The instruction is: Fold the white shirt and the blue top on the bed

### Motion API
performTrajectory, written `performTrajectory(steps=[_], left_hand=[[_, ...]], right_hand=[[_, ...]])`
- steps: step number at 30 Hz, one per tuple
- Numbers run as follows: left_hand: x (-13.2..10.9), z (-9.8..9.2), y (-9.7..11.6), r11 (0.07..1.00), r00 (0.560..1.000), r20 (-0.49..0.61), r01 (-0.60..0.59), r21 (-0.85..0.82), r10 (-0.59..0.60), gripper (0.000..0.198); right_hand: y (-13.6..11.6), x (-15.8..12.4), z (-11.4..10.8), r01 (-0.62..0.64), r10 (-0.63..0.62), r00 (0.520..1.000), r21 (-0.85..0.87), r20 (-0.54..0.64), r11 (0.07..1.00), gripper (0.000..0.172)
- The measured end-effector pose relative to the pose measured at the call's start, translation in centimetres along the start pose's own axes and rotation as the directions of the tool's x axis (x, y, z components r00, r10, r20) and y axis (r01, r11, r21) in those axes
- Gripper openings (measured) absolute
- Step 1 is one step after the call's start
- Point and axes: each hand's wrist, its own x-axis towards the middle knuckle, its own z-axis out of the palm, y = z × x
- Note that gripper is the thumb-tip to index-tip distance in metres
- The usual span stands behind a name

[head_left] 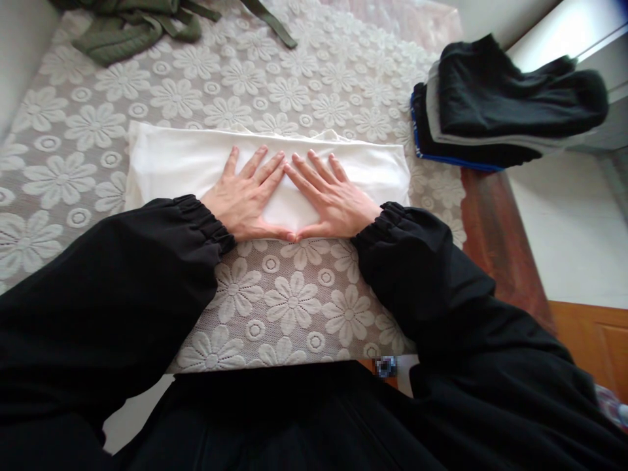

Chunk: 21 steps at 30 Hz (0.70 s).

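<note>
A folded white garment [167, 160] lies flat across the middle of the table, on a lace cloth with a flower pattern [289, 301]. My left hand [248, 196] and my right hand [326, 196] rest palm down on its centre, side by side, fingers spread and pointing away from me, thumbs and forefingers nearly touching. Neither hand grips anything. Both arms are in black sleeves with gathered cuffs.
A stack of folded dark clothes [495, 104], black, grey and blue, sits at the table's right edge. A crumpled olive green garment [132, 29] lies at the far left. Bare wood of the table [495, 235] shows on the right, with floor beyond.
</note>
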Motion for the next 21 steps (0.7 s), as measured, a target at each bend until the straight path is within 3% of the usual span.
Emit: performTrajectory(steps=[21], left_hand=[[0.05, 0.09, -0.02, 0.999, 1.000, 0.002, 0.016, 0.028, -0.016, 0.142]], right_hand=[[0.54, 0.09, 0.36, -0.004, 0.004, 1.000, 0.032, 0.001, 0.999, 0.129]])
